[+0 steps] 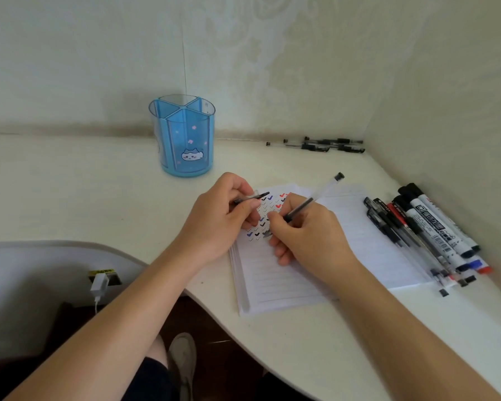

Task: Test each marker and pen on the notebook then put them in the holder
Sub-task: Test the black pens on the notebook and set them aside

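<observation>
At the centre of the frame the right hand pinches a clear-barrelled pen low on its dark grip, fingers curled round it as for writing. The grip sits close to the tip, which gives control over a small stroke. The pen's long axis runs diagonally: the tip points down and to the lower left onto the notebook, and the capped rear end rises toward the upper right, tilted well off the page.

The left hand lies just left of it. Its heel rests on the page edge, probably to steady the paper, and its fingers pinch the pen's cap. Keeping the cap in hand makes recapping quick once the mark is made. The tip meets the page among rows of small tick marks in black, blue and red.

The blue holder stands upright on the bench in the upper left of centre, well apart from the hands, and no pen shows through its walls. A heap of markers and pens lies at the right, beside the notebook. A few loose pens lie against the back wall.
</observation>
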